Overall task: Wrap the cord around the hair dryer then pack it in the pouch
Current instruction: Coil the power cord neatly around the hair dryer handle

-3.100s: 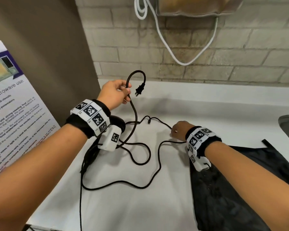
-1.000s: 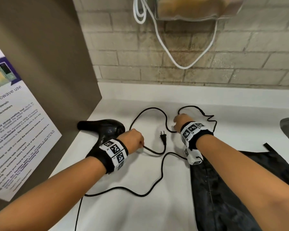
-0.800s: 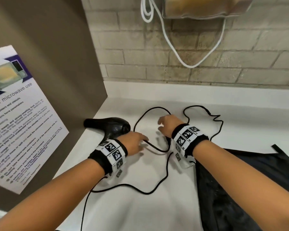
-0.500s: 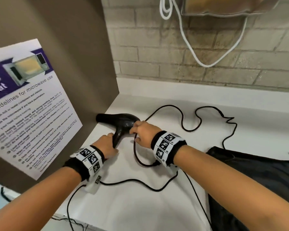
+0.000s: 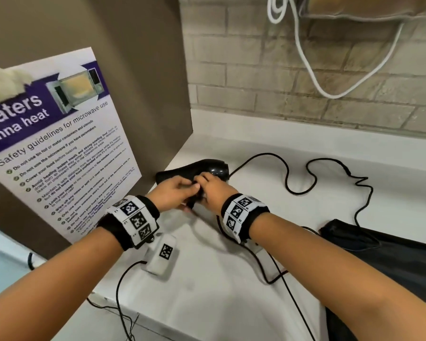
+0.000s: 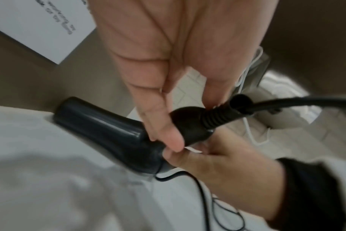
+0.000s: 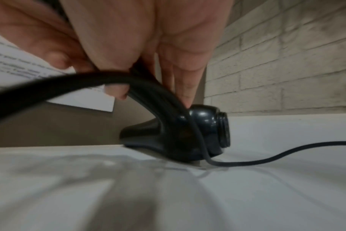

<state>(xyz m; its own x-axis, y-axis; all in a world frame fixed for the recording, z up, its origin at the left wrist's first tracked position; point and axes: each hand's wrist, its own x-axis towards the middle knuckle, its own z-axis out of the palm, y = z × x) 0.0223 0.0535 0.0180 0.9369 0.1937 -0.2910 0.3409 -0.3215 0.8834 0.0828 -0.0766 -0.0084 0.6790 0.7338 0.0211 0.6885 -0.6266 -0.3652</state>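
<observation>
White counter [image 5: 231,303]: both hands, left hand [image 5: 175,193] and right hand [image 5: 213,190], grasping hair dryer [image 5: 214,169] handle; cord [image 5: 295,190] loose.

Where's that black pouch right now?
In the head view, the black pouch lies flat on the white counter at the lower right, beside the right forearm, away from both hands.

You have 1 hair dryer [image 5: 208,169], 1 black cord [image 5: 295,190], 1 dark pouch [image 5: 391,262], 1 microwave poster [image 5: 59,143], 1 white cable [image 5: 330,94] (hanging on the brick wall) and 2 wrist bands [image 5: 133,217].
</observation>
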